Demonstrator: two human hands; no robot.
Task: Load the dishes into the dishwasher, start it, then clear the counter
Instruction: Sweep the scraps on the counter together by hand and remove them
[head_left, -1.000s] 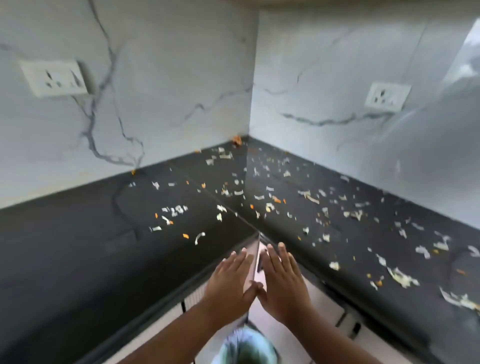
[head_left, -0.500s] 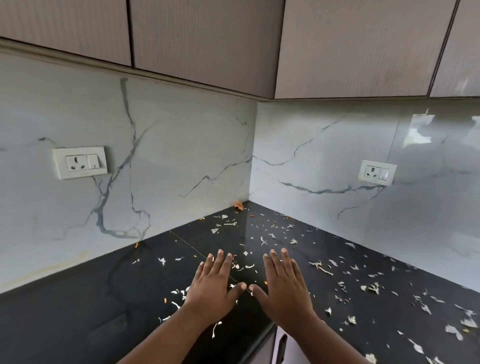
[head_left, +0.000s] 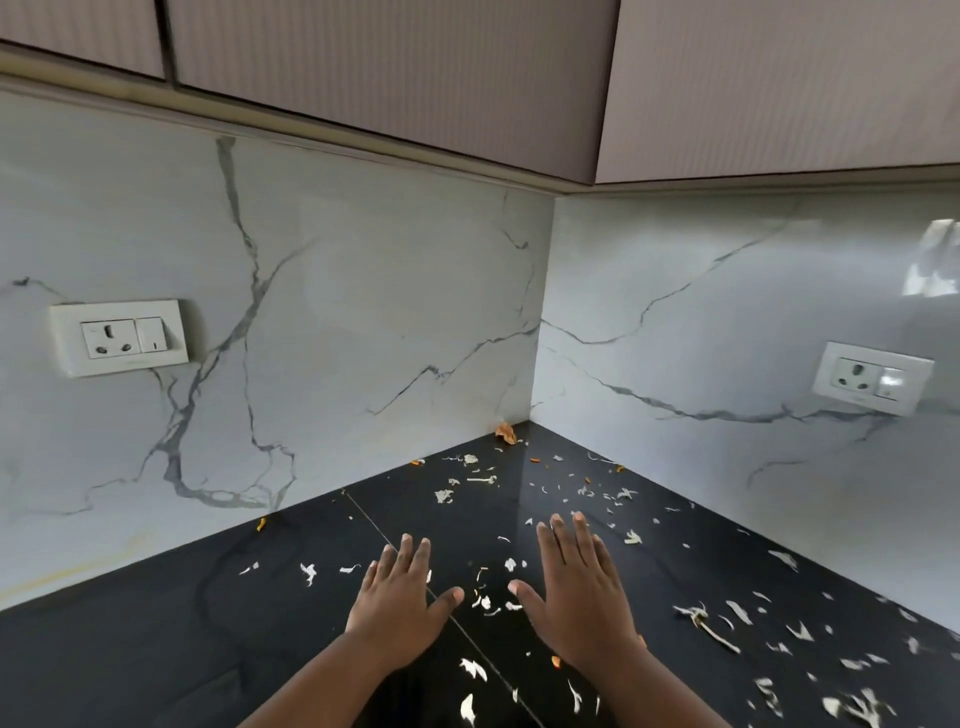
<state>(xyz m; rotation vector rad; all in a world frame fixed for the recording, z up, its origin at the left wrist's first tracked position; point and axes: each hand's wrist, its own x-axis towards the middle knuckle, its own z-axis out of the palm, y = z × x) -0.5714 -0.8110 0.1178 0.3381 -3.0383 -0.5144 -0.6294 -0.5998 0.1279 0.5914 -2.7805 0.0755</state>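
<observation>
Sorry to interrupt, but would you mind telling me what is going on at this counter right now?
A person is standing at the corner of a black counter that is littered with pale and orange vegetable scraps. Both the left hand and the right hand are held out flat with straight fingers over the scraps, palms down, holding nothing. No dishes or dishwasher are in view. It looks like the counter-clearing stage, with the scraps not yet gathered.
</observation>
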